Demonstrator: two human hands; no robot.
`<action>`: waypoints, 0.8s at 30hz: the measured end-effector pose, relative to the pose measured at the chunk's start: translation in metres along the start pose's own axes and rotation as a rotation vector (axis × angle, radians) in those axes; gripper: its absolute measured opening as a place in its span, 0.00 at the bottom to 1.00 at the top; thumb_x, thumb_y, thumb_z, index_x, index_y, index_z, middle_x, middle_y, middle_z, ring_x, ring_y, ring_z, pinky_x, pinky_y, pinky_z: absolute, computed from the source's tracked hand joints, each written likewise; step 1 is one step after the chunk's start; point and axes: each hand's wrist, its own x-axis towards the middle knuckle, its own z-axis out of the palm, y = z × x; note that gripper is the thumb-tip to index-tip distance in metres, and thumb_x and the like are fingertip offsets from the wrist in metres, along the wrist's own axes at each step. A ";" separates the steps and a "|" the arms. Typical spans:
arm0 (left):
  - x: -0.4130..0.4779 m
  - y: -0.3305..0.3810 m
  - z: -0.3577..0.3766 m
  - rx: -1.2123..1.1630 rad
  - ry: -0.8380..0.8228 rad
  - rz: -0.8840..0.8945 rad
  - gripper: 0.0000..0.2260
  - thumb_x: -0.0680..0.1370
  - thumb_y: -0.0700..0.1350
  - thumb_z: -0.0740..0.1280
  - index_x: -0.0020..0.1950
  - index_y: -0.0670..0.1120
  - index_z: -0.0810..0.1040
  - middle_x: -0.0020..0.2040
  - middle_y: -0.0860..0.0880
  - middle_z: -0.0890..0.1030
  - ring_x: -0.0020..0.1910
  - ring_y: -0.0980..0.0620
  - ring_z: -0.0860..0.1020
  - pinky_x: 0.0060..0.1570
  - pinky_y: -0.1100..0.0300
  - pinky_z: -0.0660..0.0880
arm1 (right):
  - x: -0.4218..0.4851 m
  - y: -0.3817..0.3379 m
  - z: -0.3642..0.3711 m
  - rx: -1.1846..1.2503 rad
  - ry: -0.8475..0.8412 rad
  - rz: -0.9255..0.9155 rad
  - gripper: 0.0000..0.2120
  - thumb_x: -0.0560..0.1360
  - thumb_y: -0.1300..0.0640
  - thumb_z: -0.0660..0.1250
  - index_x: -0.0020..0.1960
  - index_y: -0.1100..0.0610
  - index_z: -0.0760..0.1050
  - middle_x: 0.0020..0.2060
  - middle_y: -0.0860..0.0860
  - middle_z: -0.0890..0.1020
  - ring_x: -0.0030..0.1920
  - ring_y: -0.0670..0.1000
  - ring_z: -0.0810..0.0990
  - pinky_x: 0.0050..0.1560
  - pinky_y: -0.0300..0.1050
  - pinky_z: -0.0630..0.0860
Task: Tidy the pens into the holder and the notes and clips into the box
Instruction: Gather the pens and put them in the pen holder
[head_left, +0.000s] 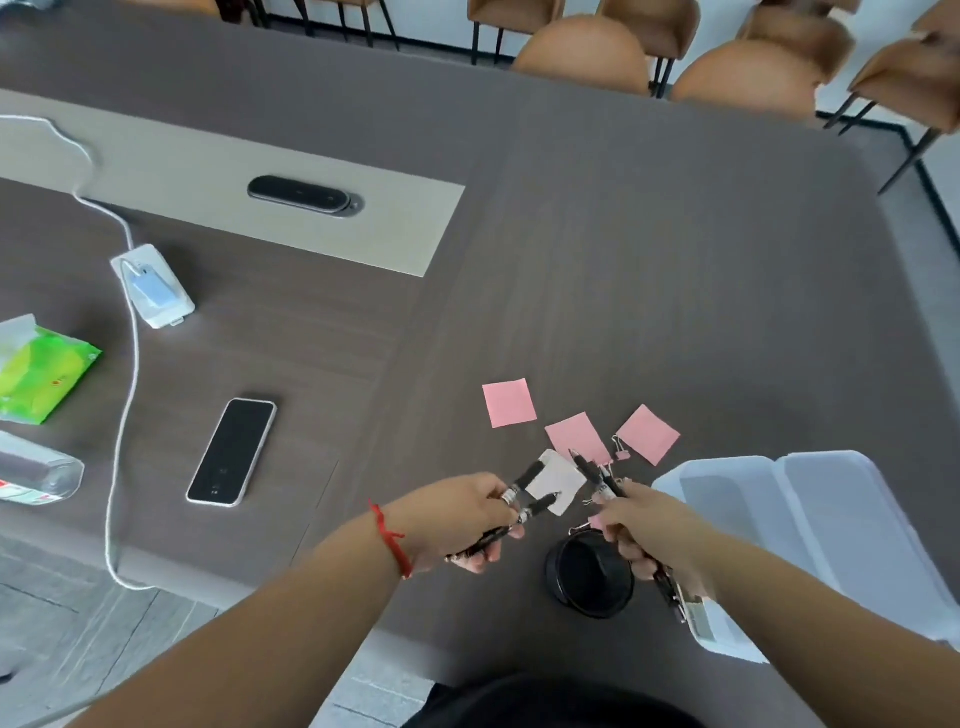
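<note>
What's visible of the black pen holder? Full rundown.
The pen holder is a short round black cup, matte and plastic-looking, standing upright with its mouth open and apparently no pens inside. It sits on the grey table near the front edge, between the two hands, left of the translucent box. Nothing visibly touches it.

Soft even daylight, faint shadows, slight overall blur, wide-angle bending toward the edges.
</note>
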 end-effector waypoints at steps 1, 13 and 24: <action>-0.003 0.004 0.011 0.056 -0.056 -0.021 0.05 0.74 0.39 0.60 0.47 0.45 0.74 0.47 0.39 0.81 0.32 0.46 0.72 0.22 0.65 0.69 | -0.006 0.009 -0.011 -0.034 0.003 0.012 0.07 0.73 0.65 0.60 0.51 0.60 0.71 0.26 0.51 0.71 0.22 0.48 0.62 0.23 0.36 0.57; 0.059 -0.005 0.110 0.235 -0.108 -0.378 0.09 0.79 0.37 0.56 0.38 0.42 0.68 0.30 0.47 0.71 0.13 0.59 0.70 0.16 0.70 0.69 | -0.012 0.065 -0.037 -0.309 -0.243 0.201 0.02 0.73 0.65 0.61 0.45 0.60 0.71 0.26 0.51 0.69 0.24 0.48 0.66 0.26 0.38 0.63; 0.074 -0.009 0.117 0.139 -0.044 -0.435 0.09 0.80 0.37 0.56 0.39 0.41 0.69 0.30 0.47 0.69 0.12 0.57 0.70 0.16 0.67 0.71 | 0.036 0.071 -0.003 -0.507 -0.266 0.307 0.10 0.80 0.57 0.59 0.54 0.64 0.71 0.35 0.55 0.77 0.38 0.54 0.75 0.33 0.44 0.70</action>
